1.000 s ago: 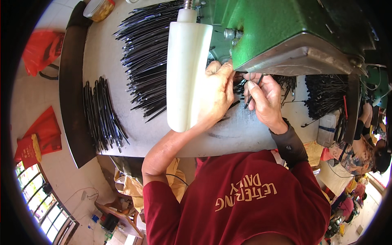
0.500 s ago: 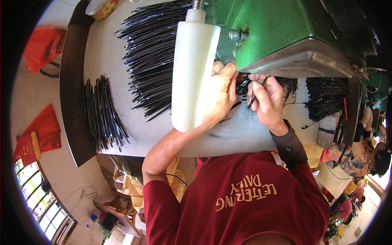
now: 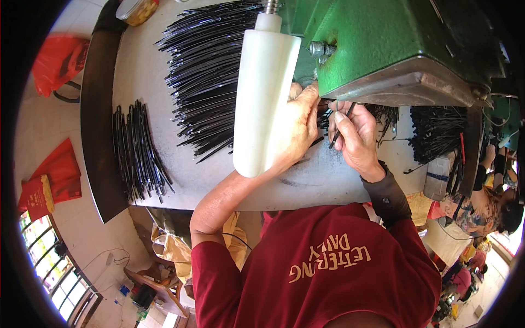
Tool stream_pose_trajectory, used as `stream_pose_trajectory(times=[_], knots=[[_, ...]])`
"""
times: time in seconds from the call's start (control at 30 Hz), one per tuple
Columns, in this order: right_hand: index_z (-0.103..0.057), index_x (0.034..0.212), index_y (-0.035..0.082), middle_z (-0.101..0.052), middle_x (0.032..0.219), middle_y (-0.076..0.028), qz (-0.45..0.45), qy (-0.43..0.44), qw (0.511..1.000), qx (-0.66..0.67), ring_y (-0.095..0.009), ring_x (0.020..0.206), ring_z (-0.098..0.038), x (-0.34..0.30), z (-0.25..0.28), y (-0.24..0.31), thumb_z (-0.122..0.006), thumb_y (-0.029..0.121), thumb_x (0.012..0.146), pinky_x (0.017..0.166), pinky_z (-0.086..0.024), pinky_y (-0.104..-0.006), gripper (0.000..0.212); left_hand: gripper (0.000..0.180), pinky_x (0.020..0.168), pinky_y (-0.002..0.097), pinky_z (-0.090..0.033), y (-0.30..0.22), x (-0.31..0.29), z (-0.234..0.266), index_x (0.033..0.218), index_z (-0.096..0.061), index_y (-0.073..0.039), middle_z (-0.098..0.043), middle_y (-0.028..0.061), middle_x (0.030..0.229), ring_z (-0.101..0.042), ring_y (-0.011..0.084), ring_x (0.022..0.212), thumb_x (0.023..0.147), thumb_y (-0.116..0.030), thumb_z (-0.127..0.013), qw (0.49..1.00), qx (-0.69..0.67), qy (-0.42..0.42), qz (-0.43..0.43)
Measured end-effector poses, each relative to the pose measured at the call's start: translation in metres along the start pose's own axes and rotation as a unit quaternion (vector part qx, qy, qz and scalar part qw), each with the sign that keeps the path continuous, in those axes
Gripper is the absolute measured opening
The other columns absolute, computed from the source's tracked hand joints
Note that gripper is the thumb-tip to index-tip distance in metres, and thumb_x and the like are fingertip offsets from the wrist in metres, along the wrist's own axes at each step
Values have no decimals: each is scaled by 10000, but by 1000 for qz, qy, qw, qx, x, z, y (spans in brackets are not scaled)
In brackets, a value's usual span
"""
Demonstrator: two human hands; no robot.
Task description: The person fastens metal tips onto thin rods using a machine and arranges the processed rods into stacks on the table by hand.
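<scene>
My right hand pinches a thin black strip between thumb and fingers, just below the lower edge of the green machine. Beside it on the left, my left hand is closed at the machine's edge; its fingertips and whatever they grip are hidden. A white handle on a threaded rod hangs in front of that hand and covers part of it. More dark pieces lie behind my hands, partly covered by them and the machine.
A broad pile of black strips lies left of the handle, with a smaller bundle near the table's dark left rim. Right of the machine sits another black heap beside a grey block. A jar stands far left. Other people are at the right.
My right hand has shifted slightly left, and the strip in it has moved along. My left hand stays at nearly the same spot. The white handle appears a little further right.
</scene>
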State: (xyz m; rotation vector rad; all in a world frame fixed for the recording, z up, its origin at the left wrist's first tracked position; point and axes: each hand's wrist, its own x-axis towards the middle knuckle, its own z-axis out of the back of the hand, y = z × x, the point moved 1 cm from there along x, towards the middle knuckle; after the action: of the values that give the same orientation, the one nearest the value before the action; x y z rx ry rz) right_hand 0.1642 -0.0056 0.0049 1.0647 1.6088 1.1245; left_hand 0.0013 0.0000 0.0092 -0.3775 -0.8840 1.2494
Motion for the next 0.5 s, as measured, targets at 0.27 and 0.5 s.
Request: stream_pose_trajectory(times=[0.27,0.5], knots=[[-532,1052,-17,-564,764,-47,5,-7,1000,-18,-52,563,-486,0,-4,1,-498,34,931,450,-402,-176,135,102,580,384,-511,-3,-1,4,846,-666,-62,-635,135,749,-638,327,632,779,1,-622,1000,6,-5,19],[-537,1037,-6,-561,746,-41,-10,7,1000,1,-48,507,-461,2,4,-4,-484,30,935,457,-397,-182,121,339,532,352,-432,-3,-6,6,1075,-636,6,-501,32,722,-537,179,597,788,-157,-560,925,319,62,-195]])
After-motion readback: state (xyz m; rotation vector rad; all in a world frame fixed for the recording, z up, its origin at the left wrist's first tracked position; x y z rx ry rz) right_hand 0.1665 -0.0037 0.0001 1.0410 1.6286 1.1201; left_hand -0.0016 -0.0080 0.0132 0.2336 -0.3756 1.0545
